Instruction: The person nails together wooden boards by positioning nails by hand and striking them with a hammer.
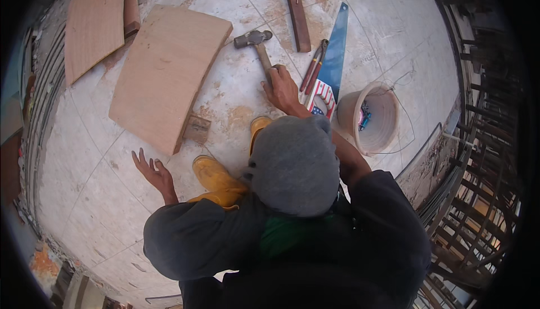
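Tiled floor (79, 162) | right hand (281, 90) wrapped round hammer (261, 51) | left hand (154, 173) spread, empty (wooden board (169, 75) near it)

Hammer head (253, 39) of dull metal (handle (263, 60) wooden), smooth matt wooden panel (167, 70)

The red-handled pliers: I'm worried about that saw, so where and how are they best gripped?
Probably by the pliers' handles, from the person's side and slightly left: they point toward the person, head away, and the saw's blade lies along their right.
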`<state>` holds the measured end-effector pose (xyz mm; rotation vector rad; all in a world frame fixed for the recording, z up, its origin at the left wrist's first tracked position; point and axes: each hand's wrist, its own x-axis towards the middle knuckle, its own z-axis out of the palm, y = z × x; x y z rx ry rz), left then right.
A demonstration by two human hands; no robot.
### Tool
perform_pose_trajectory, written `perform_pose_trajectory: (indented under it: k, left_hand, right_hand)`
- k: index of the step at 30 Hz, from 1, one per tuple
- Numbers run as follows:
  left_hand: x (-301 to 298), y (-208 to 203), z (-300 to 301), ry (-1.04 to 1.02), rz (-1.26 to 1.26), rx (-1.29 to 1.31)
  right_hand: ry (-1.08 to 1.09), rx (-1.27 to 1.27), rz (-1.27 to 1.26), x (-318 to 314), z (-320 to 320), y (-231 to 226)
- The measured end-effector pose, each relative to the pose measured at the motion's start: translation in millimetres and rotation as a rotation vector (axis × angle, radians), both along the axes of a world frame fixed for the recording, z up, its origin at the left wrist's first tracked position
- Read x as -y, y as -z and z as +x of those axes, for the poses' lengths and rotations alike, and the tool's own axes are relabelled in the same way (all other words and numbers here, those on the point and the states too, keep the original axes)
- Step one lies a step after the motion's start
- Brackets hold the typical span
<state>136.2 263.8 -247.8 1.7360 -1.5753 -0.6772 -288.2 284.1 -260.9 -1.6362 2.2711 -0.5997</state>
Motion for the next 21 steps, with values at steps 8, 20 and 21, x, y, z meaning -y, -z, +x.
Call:
perform_pose_trajectory:
  k: [8, 20, 21]
  left_hand:
    - [-5.1, -1.0, -15.2, -0.12, 0.574, -0.523]
    - [16.7, 31.1, 2.8, -0.192, 0.653, -0.518]
    - [15.2, 32.3, 2.5, -0.199, 0.661, -0.509]
  right_hand:
    - [0.129, 0.044, -0.193, -122.6, -29.4, -99.2]
    - [0.527, 0.09, 0.259, -240.8, -214.4, -43.6]
    - [0.514, 0.13, 0.214, -242.1, -215.4, -33.0]
